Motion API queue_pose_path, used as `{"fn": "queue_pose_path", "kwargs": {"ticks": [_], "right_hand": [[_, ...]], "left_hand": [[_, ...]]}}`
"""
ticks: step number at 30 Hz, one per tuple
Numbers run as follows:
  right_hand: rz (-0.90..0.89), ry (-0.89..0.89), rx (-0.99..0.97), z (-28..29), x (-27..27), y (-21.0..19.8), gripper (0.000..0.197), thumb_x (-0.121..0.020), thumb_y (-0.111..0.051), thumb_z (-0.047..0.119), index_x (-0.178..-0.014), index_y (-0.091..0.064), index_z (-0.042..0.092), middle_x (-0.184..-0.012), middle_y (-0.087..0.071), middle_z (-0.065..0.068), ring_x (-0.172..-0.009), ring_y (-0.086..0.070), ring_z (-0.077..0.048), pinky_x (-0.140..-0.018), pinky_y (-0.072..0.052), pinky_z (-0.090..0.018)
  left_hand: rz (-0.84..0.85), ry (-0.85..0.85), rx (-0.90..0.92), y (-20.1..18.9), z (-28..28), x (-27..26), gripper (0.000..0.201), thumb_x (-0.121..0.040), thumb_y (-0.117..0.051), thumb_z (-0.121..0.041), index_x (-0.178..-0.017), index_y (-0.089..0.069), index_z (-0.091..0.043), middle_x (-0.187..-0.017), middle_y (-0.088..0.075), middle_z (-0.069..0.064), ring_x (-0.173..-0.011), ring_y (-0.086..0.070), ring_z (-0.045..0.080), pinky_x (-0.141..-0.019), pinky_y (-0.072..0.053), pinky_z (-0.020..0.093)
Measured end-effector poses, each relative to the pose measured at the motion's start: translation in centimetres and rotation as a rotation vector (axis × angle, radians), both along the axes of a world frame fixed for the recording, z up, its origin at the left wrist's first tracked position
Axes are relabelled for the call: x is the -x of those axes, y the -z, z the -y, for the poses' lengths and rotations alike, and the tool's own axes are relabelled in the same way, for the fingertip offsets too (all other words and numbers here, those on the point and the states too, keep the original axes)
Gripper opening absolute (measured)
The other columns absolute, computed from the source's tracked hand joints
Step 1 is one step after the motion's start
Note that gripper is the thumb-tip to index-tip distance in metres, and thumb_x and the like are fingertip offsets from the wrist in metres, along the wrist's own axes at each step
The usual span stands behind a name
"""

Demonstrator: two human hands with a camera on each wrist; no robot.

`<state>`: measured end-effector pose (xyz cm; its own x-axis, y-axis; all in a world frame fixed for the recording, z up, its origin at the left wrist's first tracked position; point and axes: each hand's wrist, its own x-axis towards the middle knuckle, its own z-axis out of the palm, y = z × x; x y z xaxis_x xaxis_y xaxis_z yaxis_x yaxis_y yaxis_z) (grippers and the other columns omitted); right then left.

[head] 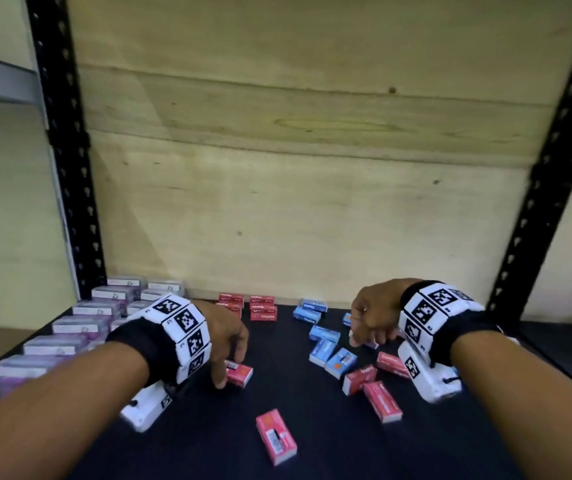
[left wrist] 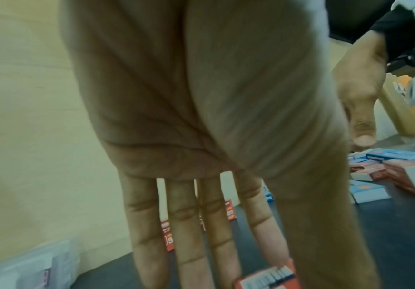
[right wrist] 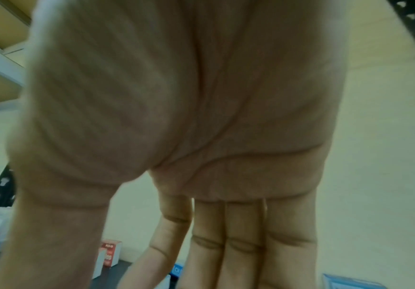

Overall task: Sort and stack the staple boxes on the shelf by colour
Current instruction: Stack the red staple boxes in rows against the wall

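On the black shelf my left hand reaches down and pinches a loose red staple box between thumb and fingers; the left wrist view shows that red box under the fingertips. My right hand comes down among the loose boxes, thumb and fingers closing on a small staple box with a pale end, colour unclear. Two red stacks and a blue stack stand at the back. Loose blue boxes and loose red boxes lie at the right, and one red box lies near the front.
Rows of clear plastic boxes with purple contents fill the shelf's left side. A wooden back panel closes the rear. Black perforated posts stand at both back corners. Bare black surface lies between my two hands.
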<state>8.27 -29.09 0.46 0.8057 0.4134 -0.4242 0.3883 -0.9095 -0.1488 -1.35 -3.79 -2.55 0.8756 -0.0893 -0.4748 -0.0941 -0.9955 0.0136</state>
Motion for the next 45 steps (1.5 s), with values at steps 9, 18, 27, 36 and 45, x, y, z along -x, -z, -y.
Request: {"fn": "queue_pose_path", "kwargs": {"ticks": [9,18,27,36,45], "right_hand": [[-0.051,0.029,0.085,1.3,4.0,0.6,0.033,-0.081,-0.081,0.026,-0.108,-0.063,0.02,-0.068,-0.062,0.005,-0.058,-0.057,-0.01,-0.053,-0.049,-0.021],[0.088,-0.078,0.13,1.6,4.2,2.4,0.026,-0.084,-0.076,0.022,-0.109,-0.069,0.025,-0.105,-0.067,0.004,-0.092,-0.061,-0.015,-0.072,-0.046,-0.024],[0.113,-0.042,-0.046,0.8,3.8,2.0,0.003,-0.088,-0.065,0.024,-0.09,-0.067,0.026,-0.079,-0.07,0.007,-0.067,-0.06,-0.008,-0.069,-0.05,-0.024],[0.034,-0.168,-0.198,-2.5,4.3,3.2,0.011,-0.086,-0.071,0.019,-0.087,-0.061,0.023,-0.093,-0.076,-0.009,-0.072,-0.064,-0.016,-0.075,-0.053,-0.027],[0.107,-0.261,-0.113,-5.4,4.5,3.8,0.049,-0.076,-0.082,0.016,-0.12,-0.062,0.023,-0.109,-0.063,0.005,-0.09,-0.057,-0.012,-0.076,-0.045,-0.021]], "left_hand": [[0.086,-0.023,-0.038,0.7,0.7,1.9,0.045,-0.069,-0.085,-0.021,-0.108,-0.063,-0.021,-0.084,-0.059,-0.012,-0.079,-0.055,0.008,-0.07,-0.046,0.022],[0.18,-0.07,0.015,1.2,0.2,3.2,0.029,-0.079,-0.075,-0.018,-0.106,-0.066,-0.022,-0.09,-0.065,-0.011,-0.088,-0.064,0.012,-0.082,-0.053,0.027],[0.26,-0.075,-0.02,0.9,-0.1,3.7,0.026,-0.095,-0.054,-0.013,-0.115,-0.066,-0.022,-0.084,-0.062,-0.012,-0.082,-0.055,0.008,-0.079,-0.045,0.021],[0.302,-0.107,-0.059,1.8,-0.9,3.2,0.023,-0.094,-0.054,-0.019,-0.113,-0.066,-0.024,-0.116,-0.065,-0.004,-0.103,-0.061,0.015,-0.088,-0.05,0.028],[0.26,-0.141,-0.023,1.5,-2.6,3.5,0.026,-0.089,-0.061,-0.022,-0.115,-0.063,-0.025,-0.117,-0.065,-0.006,-0.105,-0.061,0.015,-0.092,-0.049,0.029]]}}
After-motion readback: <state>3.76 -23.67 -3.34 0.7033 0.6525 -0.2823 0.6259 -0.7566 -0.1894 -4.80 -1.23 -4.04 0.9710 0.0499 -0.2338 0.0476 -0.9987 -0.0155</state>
